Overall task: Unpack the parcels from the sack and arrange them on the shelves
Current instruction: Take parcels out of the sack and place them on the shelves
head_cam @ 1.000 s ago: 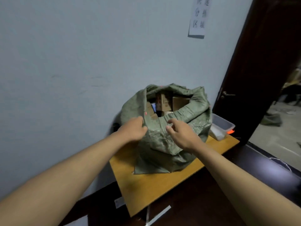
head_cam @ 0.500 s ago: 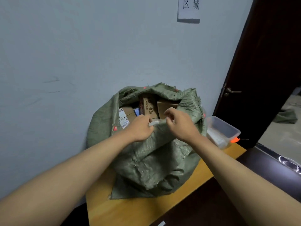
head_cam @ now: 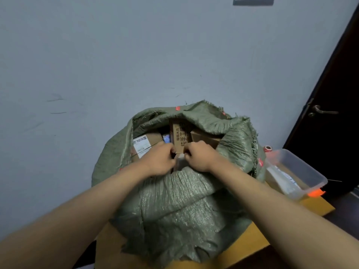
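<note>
Sack (head_cam: 174, 200) on desk (head_cam: 252, 247), mouth now pulled wide. Your left hand (head_cam: 161, 161) and right hand (head_cam: 198, 157) moved off rim, both clamped on box (head_cam: 179, 139) inside. Lift-out looks next.

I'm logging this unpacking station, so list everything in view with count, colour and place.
sack: 1, green woven, on the table, mouth open
parcels: several, brown cardboard, in the sack's mouth; exact count hidden
table: 1, yellow-orange top, against the wall
plastic tub: 1, clear, on the table right of the sack
door: 1, dark, far right
paper notice: 1, on the wall, top edge
left hand: 1, fingers curled at the printed box
right hand: 1, likewise
</note>
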